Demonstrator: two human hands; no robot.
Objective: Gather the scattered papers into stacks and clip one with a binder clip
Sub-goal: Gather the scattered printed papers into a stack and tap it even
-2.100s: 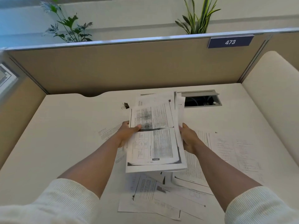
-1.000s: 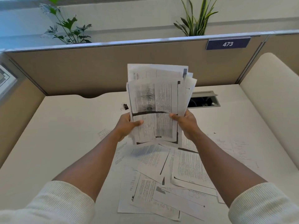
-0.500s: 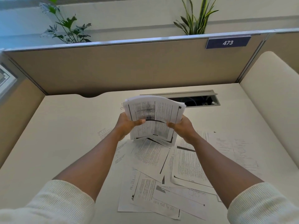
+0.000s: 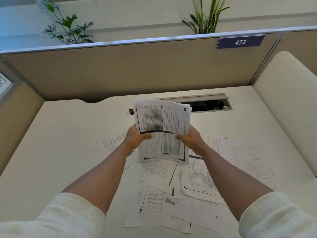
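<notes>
Your left hand [image 4: 137, 139] and right hand [image 4: 190, 139] each grasp a side edge of the stack of papers [image 4: 163, 129], thumbs pressed on its front face. The stack is white sheets printed with dense black text in two columns, a smudged dark patch near the upper left and a heavy black band running across just above your thumbs. It stands on end over the middle of the desk [image 4: 68, 143], its long axis running up and down, printed face toward you; the top half bows away toward the far edge, and the bottom edges are uneven. Whether its lower edge touches the sheets beneath cannot be told.

Loose papers [image 4: 193, 182] lie overlapping between the stack and the near edge, spreading toward the right edge. A small black binder clip [image 4: 130, 111] sits on the desk just left of the stack's top, toward the far edge.
</notes>
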